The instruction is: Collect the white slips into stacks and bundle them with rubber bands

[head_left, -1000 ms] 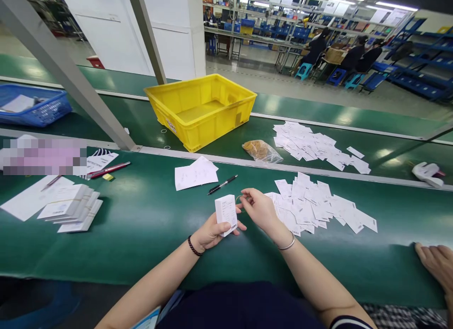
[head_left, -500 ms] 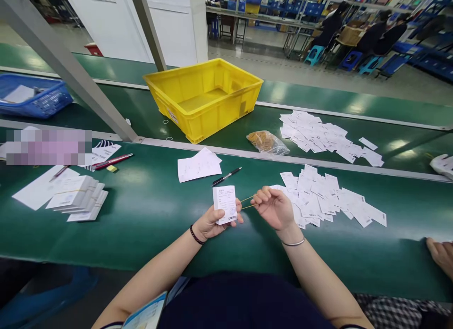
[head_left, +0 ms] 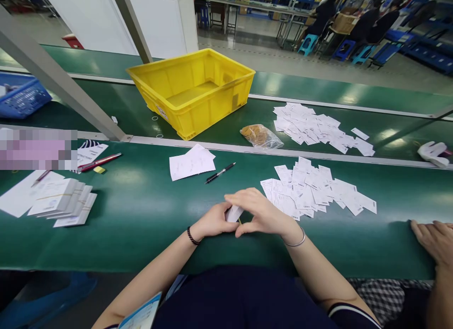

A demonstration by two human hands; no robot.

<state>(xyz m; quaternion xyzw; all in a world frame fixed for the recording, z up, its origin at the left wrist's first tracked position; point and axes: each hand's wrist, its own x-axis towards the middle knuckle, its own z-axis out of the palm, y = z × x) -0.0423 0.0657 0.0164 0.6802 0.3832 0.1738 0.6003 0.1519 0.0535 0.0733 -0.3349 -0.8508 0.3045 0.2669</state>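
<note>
On my feed, the left hand (head_left: 211, 220) had thumb and fingers clamped on a small stack of cards (head_left: 232, 215), above the bench (head_left: 141, 244) between its near and far edges, I judged to keep it squared. The right hand (head_left: 261, 213) arched over the stack, thumb and fingers apart, a sliver of rubber band (head_left: 240, 221) showing by the thumb; I took that spread as room for the band, though I couldn't tell whether any finger hooked it. Loose cards (head_left: 313, 187) lay rightward toward the bench's far edge, probably for easy reach, and banded stacks (head_left: 58, 199) sat well left, likely so the two wouldn't mix.
</note>
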